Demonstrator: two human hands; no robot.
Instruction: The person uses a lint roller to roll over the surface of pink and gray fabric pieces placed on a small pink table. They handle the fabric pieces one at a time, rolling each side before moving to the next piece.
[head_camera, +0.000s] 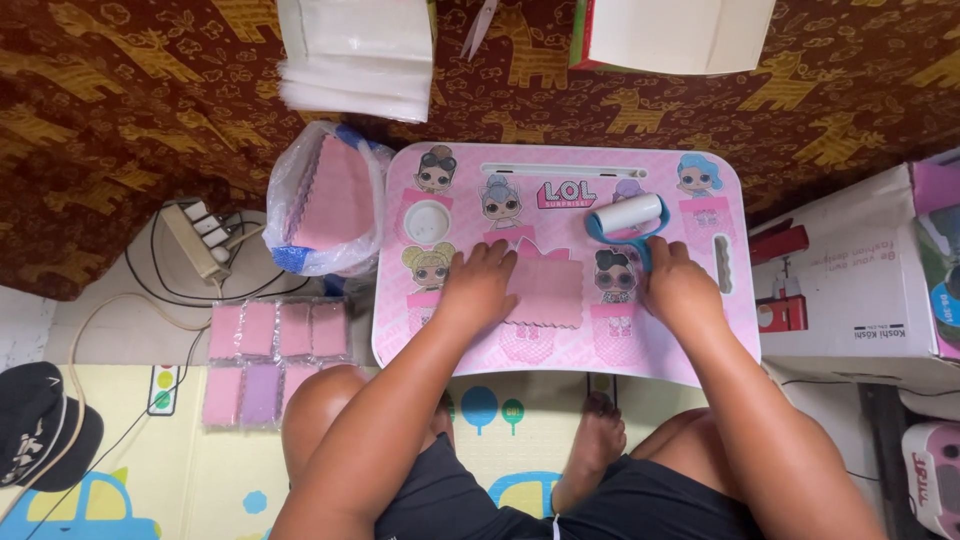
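L hand: left hand (480, 283) flat, palm down, fingers spread a little, pressing on left edge of the pink square scallop-edged cloth (546, 291).
R hand: right hand (676, 283) closed round the blue handle of the lint roller w/ white drum (626, 220); handle mostly hidden under the hand.
Cloth: lies flat at centre of the small pink lap table w/ cartoon doll prints (560, 345), between both hands, touching L fingers.
Roller: drum rests on table top, just above and right of cloth, apart from it; tilted slightly, right end higher.
Table: stands over the person's crossed legs; round cup recess at its upper left.
Left of table: clear plastic bag holding a stack of pink cloths (325, 200), touching table edge.
Floor, lower left: two rows of wrapped pink/lilac cloth packets (268, 360), near bag, well apart from hands.
Further left: white power strip w/ cables (197, 240); black cap (40, 425) at frame edge.
Top: stack of clear plastic sleeves (355, 60) on brown giraffe-print fabric (130, 130).
Right: white cardboard box (850, 270) beside table.
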